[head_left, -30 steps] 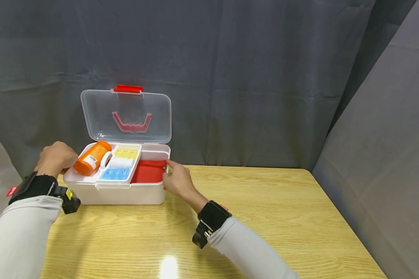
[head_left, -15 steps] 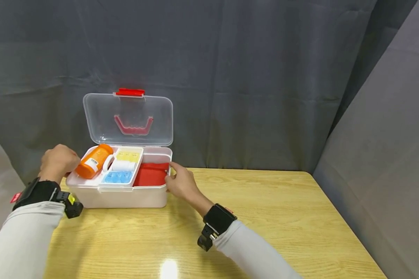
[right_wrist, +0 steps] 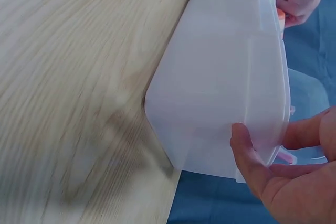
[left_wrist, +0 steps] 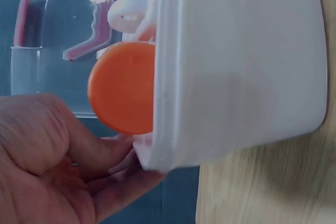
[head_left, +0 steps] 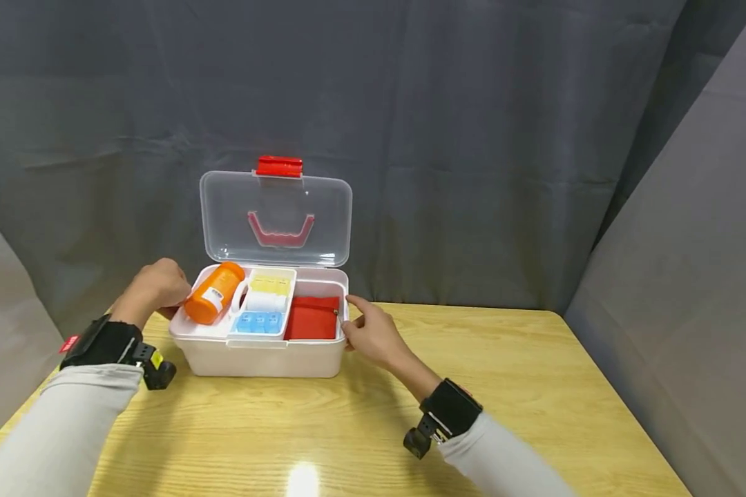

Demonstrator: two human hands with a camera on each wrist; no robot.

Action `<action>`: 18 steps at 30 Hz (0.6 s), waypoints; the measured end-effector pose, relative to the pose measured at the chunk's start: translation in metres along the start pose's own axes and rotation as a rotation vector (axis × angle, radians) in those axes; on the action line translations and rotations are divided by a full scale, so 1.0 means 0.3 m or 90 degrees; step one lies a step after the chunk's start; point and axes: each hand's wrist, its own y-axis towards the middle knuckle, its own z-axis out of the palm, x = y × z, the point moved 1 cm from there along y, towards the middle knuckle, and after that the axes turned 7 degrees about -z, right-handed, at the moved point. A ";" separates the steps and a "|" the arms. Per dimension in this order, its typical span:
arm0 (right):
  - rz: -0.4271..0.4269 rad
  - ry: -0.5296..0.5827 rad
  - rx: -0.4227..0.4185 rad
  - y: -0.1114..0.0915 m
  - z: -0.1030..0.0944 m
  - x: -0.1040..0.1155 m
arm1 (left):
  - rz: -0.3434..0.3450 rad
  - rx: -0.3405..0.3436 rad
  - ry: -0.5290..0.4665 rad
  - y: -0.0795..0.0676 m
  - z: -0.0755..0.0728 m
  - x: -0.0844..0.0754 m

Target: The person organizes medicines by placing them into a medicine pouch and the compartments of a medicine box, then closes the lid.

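A white plastic medicine box [head_left: 261,362] stands on the table with its clear lid [head_left: 280,192] raised at the back. My left hand [head_left: 157,288] pinches the box's left rim between thumb and fingers, beside an orange pill bottle [head_left: 214,293] lying tilted inside. On the opposite side my right hand [head_left: 376,334] grips the right rim, its thumb [right_wrist: 244,145] pressed on the outer wall. Inside, a lift-out tray holds a yellow piece [head_left: 271,284], a white roll [head_left: 265,302] and a blue compartmented piece [head_left: 258,322]. A red zip pouch [head_left: 313,317] lies at the right.
The light wooden table [head_left: 510,393] extends to the right and front of the box. Close behind it hangs a dark grey curtain [head_left: 447,172], with pale fabric panels [head_left: 677,276] at the sides. A red latch [head_left: 279,166] tops the lid.
Both hands have moved right together with the box, mostly in the last half second. The lid stays raised, and the contents keep their places inside.
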 end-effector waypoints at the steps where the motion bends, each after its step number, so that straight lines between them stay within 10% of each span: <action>1: 0.003 -0.008 -0.001 -0.011 -0.015 -0.009 | 0.007 0.012 -0.001 0.001 0.009 -0.013; 18: 0.035 -0.007 -0.014 -0.198 -0.244 -0.116 | 0.078 0.152 -0.062 -0.048 0.157 -0.199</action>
